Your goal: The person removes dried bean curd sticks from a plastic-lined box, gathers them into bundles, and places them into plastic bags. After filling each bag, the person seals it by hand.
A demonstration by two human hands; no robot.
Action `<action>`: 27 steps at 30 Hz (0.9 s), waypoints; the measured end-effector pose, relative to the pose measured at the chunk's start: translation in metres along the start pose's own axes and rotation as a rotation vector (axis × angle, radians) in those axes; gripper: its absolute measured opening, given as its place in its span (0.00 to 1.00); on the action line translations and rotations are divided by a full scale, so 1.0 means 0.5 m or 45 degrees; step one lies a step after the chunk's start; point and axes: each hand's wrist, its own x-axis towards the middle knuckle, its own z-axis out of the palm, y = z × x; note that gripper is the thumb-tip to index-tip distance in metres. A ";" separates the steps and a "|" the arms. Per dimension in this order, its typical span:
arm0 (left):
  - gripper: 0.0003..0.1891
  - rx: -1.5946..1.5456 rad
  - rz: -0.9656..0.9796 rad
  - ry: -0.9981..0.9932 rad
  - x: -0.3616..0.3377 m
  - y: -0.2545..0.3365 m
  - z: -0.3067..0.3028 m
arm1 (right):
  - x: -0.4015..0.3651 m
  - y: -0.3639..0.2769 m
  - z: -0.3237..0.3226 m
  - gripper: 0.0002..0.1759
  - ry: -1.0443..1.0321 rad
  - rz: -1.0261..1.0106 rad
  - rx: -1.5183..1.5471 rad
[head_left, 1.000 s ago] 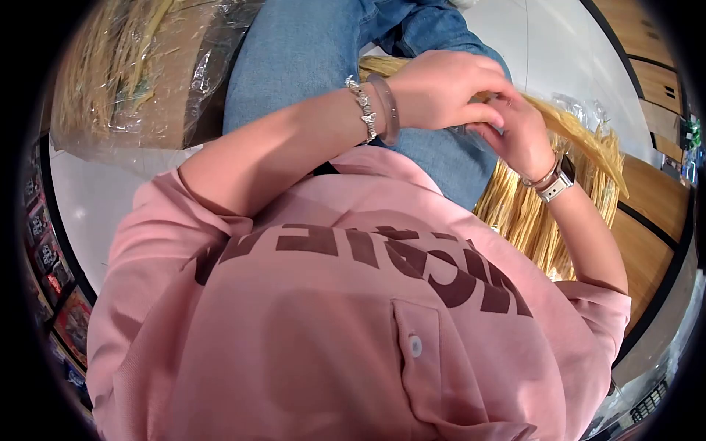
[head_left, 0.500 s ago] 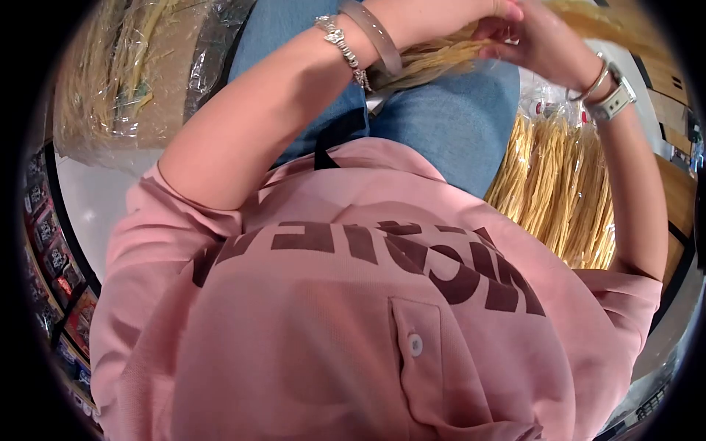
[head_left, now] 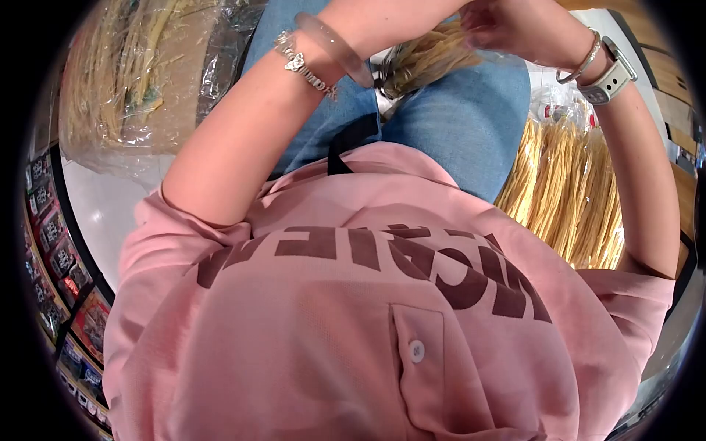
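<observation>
At the top edge, between my thighs, a bunch of yellowish dried bean curd sticks [head_left: 430,60] lies in a clear plastic bag [head_left: 397,79]. My right hand [head_left: 511,31], with a watch on its wrist, has its fingers curled at the bag's right side, and film shows below them. My left hand [head_left: 441,6] reaches across from the left and meets the right one. Its fingers are cut off by the frame's top edge, so their hold is hidden.
To my right stands a clear package of golden sticks [head_left: 566,187]. On my left is a large plastic-wrapped cardboard box [head_left: 173,88] with pale sticks on it. Shelves of packaged goods [head_left: 62,257] line the far left edge.
Blurred yellow sticks that extended right past my right hand no longer show there. My left forearm has shifted left and upward, and its hand has slid further out of the frame.
</observation>
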 end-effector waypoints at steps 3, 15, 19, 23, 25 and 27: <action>0.03 0.000 0.160 -0.033 0.006 0.013 -0.006 | 0.021 0.000 0.012 0.15 0.383 -0.446 -0.316; 0.05 0.325 0.280 -0.080 0.026 0.034 0.040 | -0.054 0.012 0.047 0.15 0.018 0.026 0.012; 0.06 0.411 0.380 -0.018 0.029 0.022 0.052 | -0.059 0.033 0.068 0.14 0.063 0.053 0.216; 0.05 0.399 0.374 0.007 0.026 0.020 0.065 | -0.043 0.033 0.069 0.13 -0.172 0.354 0.225; 0.05 0.405 0.394 0.032 0.027 0.013 0.072 | -0.039 0.058 0.089 0.15 0.031 -0.275 0.066; 0.05 0.365 0.335 0.006 0.023 0.009 0.075 | -0.038 0.105 0.129 0.17 0.095 -0.526 0.082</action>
